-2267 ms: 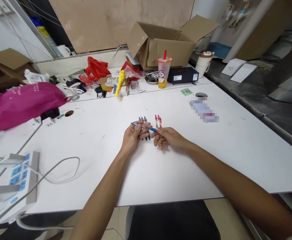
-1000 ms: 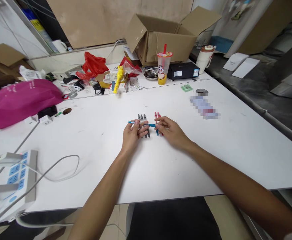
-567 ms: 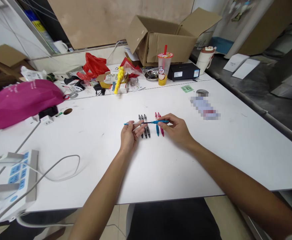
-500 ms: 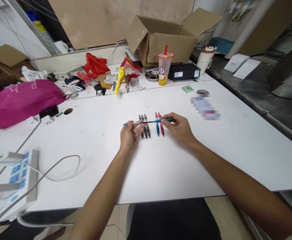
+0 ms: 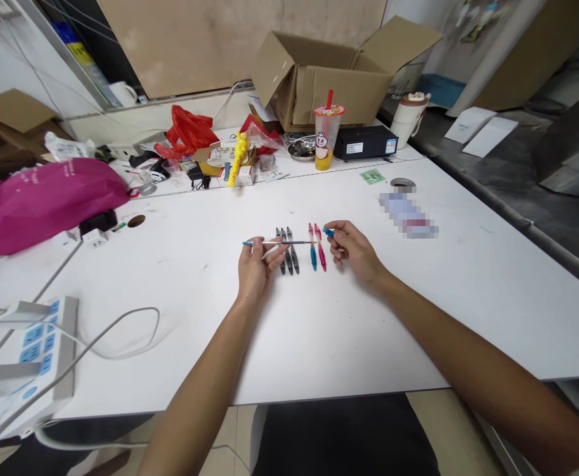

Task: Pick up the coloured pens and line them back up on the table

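Observation:
My left hand (image 5: 254, 271) is closed on a pen's upper half, a clear barrel with a blue end (image 5: 246, 243). Out of that half a thin dark refill (image 5: 300, 242) points to the right, bare at its tip. In my right hand (image 5: 359, 252), thumb and finger pinch the pen's blue grip section (image 5: 328, 232), apart from the refill. Below and behind lie three black pens (image 5: 289, 258), partly covered by my left fingers. To their right are a pen with a pink top and blue grip (image 5: 313, 258) and a pink pen (image 5: 322, 256).
Toward the back stand a drink cup with a red straw (image 5: 328, 139), a black box (image 5: 366, 142) and an open cardboard box (image 5: 339, 86). A magenta bag (image 5: 51, 201) and a power strip (image 5: 64, 330) with cables occupy the left. A tape roll (image 5: 402, 184) lies right.
My right hand has pulled the blue grip section off to the right and turned it, leaving the refill's tip exposed. My left hand has barely moved.

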A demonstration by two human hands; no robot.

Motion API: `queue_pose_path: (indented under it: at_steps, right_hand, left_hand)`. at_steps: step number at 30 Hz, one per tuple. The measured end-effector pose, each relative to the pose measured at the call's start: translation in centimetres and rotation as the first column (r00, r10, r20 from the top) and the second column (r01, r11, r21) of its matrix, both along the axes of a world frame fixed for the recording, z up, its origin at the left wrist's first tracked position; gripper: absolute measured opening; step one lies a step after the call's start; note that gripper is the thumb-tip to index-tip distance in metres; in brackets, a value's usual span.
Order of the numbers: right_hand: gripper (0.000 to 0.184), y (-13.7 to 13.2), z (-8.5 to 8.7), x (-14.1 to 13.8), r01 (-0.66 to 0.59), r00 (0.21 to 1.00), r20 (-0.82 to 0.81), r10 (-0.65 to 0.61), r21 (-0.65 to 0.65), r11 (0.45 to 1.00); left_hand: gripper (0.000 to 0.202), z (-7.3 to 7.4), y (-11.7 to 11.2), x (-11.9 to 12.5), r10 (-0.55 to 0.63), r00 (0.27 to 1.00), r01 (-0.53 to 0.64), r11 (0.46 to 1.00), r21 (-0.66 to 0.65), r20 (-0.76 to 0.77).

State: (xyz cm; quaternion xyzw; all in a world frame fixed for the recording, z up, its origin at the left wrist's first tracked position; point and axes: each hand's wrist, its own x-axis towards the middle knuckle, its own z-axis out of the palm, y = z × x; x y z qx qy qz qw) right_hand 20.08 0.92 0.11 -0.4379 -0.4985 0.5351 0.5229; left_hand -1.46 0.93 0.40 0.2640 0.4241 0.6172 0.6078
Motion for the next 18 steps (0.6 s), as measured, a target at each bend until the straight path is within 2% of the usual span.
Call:
queue_pose_path:
  at_steps: [3, 6, 13, 18]
  right_hand:
    - [0.031, -0.41, -0.21, -0.44, -0.055, 0.975, 0.218, 0.047, 0.031, 0.998]
    - [0.03, -0.69, -0.18, -0.62, -0.03, 0.939, 0.343, -0.007, 0.104, 0.994]
    - [0.029, -0.63, 0.08, -0.48, 0.045, 0.927, 0.363, -0.097, 0.149, 0.988]
    - [0.027, -0.53, 0.27, -0.27, 0.086, 0.922, 0.355, -0.156, 0.206, 0.975]
  left_hand:
    - [0.014, -0.01, -0.08, 0.24, -0.027, 1.0, 0.027, 1.0, 0.003, -0.012]
    - [0.015, 0.14, -0.27, 0.46, -0.05, 0.999, 0.05, 0.999, 0.013, -0.021]
    - [0.016, 0.39, -0.54, 0.54, -0.066, 0.997, 0.067, 0.998, 0.02, -0.044]
    - [0.017, 0.48, -0.3, 0.09, -0.003, 0.997, 0.004, 1.0, 0.007, -0.08]
